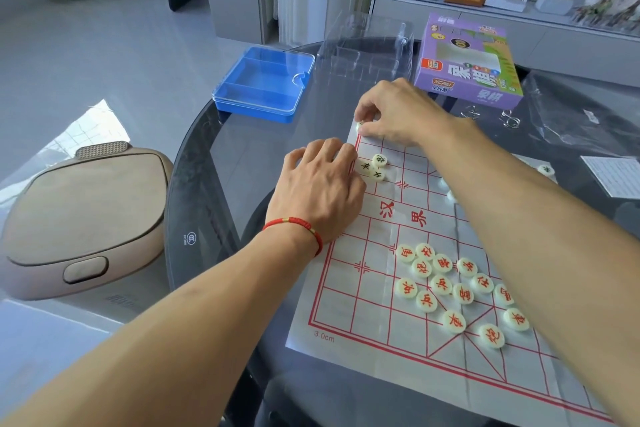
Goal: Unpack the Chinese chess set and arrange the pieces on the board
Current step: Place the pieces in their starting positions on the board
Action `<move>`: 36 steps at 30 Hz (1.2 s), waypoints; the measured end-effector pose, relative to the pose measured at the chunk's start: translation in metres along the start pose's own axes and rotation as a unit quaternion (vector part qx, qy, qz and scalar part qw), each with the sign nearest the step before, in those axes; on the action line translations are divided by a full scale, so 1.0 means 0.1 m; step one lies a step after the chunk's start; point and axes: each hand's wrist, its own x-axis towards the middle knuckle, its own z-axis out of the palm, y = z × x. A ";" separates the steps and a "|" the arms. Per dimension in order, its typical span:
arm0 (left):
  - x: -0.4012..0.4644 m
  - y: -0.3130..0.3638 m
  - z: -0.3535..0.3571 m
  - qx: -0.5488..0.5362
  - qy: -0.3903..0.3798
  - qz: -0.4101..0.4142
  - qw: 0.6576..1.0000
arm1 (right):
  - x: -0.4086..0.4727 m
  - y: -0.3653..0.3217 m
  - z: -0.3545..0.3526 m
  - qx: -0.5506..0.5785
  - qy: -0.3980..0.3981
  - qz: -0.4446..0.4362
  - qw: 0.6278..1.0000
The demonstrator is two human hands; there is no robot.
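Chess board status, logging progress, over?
Right hand pinching a piece at board far corner. Left hand resting by black pieces. Red pieces unsorted.

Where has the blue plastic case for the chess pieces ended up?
In the head view, the blue plastic case sits on the far left part of the glass table, just left of the clear plastic tray and beyond the left hand.

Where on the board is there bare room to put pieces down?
Bare: the board's near left edge, and the river strip between the left hand and the red pieces. Crowded: the red pieces near right, and the far corner under the right hand.
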 end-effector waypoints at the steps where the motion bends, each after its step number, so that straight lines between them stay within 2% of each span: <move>1: 0.00 0.00 0.00 -0.001 0.001 0.001 1.000 | 0.00 0.00 -0.01 0.002 -0.002 -0.002 1.000; 9: 0.01 -0.02 -0.01 -0.002 -0.006 0.011 1.000 | -0.48 0.31 -0.43 0.034 0.035 0.019 0.999; 16: 0.02 -0.04 -0.03 -0.010 -0.018 0.016 1.000 | -1.17 0.52 -0.56 -0.013 -0.052 0.080 0.995; 25: 0.02 -0.03 -0.06 -0.004 -0.017 0.016 1.000 | -1.36 0.48 -0.48 -0.047 0.001 0.124 0.991; 32: 0.02 -0.03 -0.06 -0.008 -0.022 0.013 1.000 | -1.23 0.38 -0.38 -0.050 -0.040 0.117 0.991; 36: 0.02 -0.02 -0.06 -0.005 -0.020 0.011 1.000 | -1.17 0.25 -0.40 -0.013 -0.056 0.052 0.997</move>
